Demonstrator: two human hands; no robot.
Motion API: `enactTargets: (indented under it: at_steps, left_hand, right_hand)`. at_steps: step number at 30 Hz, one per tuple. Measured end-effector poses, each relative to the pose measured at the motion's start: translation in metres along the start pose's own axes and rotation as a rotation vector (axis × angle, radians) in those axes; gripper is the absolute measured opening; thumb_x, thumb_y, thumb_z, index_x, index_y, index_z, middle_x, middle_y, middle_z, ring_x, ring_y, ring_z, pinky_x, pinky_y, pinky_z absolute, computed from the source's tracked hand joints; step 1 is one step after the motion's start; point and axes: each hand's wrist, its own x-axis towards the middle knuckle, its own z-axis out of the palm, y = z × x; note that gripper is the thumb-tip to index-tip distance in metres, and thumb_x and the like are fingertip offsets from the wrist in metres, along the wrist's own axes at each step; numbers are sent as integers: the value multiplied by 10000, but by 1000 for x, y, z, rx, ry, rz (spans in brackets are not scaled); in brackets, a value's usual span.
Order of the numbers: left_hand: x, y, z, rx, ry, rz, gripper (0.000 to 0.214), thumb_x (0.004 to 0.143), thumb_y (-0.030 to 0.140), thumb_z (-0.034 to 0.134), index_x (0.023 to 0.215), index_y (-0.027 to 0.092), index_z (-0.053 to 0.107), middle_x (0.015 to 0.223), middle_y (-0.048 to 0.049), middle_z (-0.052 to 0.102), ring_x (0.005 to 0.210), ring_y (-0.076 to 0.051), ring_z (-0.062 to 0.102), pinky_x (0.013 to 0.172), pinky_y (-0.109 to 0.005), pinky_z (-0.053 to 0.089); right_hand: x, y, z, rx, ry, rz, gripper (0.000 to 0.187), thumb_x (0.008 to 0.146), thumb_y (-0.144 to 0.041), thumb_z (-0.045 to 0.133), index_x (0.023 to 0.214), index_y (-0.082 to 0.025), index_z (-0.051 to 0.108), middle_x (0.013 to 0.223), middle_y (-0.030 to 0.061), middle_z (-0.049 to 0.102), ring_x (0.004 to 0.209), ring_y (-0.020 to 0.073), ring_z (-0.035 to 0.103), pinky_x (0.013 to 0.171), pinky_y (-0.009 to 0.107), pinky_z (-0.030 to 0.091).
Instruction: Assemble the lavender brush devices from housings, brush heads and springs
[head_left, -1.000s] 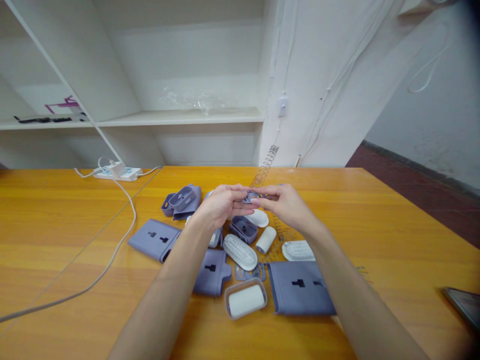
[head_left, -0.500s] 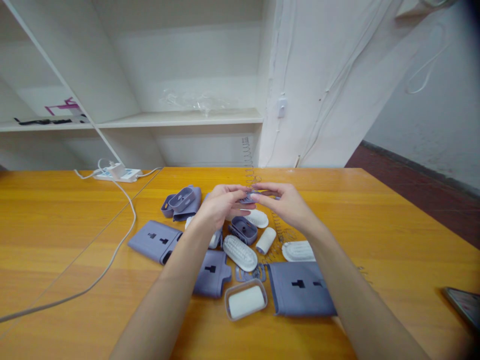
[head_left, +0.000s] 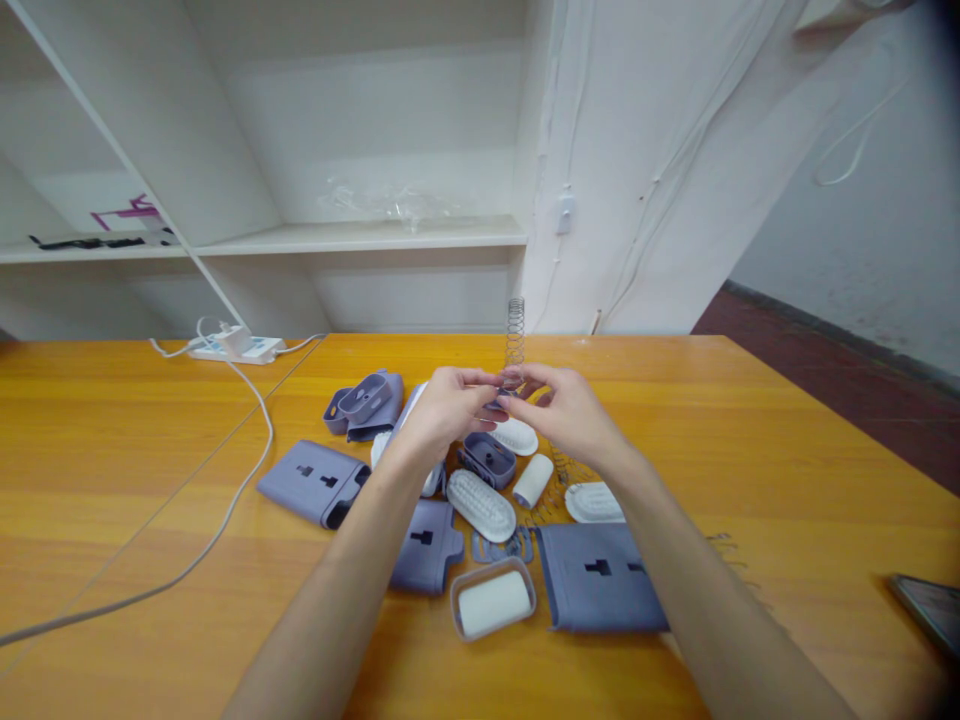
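In front of me, my left hand (head_left: 456,408) pinches a small grey-purple plastic part (head_left: 493,404), mostly covered by fingers. A thin metal coil spring (head_left: 515,330) rises upright from it. My right hand (head_left: 564,408) closes its thumb and fingers around the spring's lower end, against the same part. How the spring is seated there is hidden. Below the hands lie a purple oval cup (head_left: 487,458), white oval brush heads (head_left: 481,505), a white roller (head_left: 533,481) and flat purple frame pieces (head_left: 502,545).
Purple casings (head_left: 604,578) with black slots lie on the wooden table (head_left: 187,620). A translucent cup (head_left: 493,598) with a white insert is at the front. More loose springs (head_left: 724,545) lie at right. A power strip (head_left: 236,346) and cable are at left, a phone (head_left: 930,610) at far right.
The spring was stretched and leaning left; now it stands shorter and straighter, slightly farther right. My right fingers have curled closer around its base. The table items stay where they were.
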Motion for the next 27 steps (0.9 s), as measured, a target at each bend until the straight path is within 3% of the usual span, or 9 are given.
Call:
enactTargets:
  at_steps: [5,8,15,18,23,27]
  left_hand:
    - [-1,1,2,-6,30,12,192,824,134,598,998,106,674,850,-99,731,655,-161,700,566,-239,537]
    - [-1,2,3,-8,20,11,189,838,144,591,1009,103,659,879,-105,724,668,-166,702,569,-243,540]
    - [-2,2,4,-33,-18,-6,178,846,129,582,1011,105,643,927,-122,722,680,-173,709,586,-255,549]
    - [-2,1,4,-67,-43,-17,159,845,122,585,994,106,639,900,-114,717,691,-186,715,618,-280,561]
    - [0,1,3,-156,-90,-24,172,853,116,580,1006,84,650,910,-129,714,727,-196,719,690,-321,575]
    - [-1,2,1,-204,-105,-25,218,864,124,583,1063,68,653,955,-156,719,790,-208,723,736,-327,574]
  right_hand:
    - [3,3,0,169,138,120,293,738,-319,745,981,-165,691,985,83,744,899,212,701,757,317,527]
    - [5,4,-1,302,202,191,318,699,-380,775,901,-166,655,948,76,731,843,201,704,713,301,529]
    - [4,-1,-4,609,129,274,400,628,-402,831,859,-177,595,791,34,709,730,171,690,700,289,541]
    - [4,2,-1,545,120,241,372,665,-402,804,863,-177,583,779,37,711,718,181,698,677,294,538]
    - [4,4,7,243,226,132,269,755,-351,717,930,-172,619,951,78,724,815,206,713,668,300,515]
    - [4,3,10,184,254,93,235,764,-299,702,944,-167,629,995,88,724,845,210,719,706,310,522]
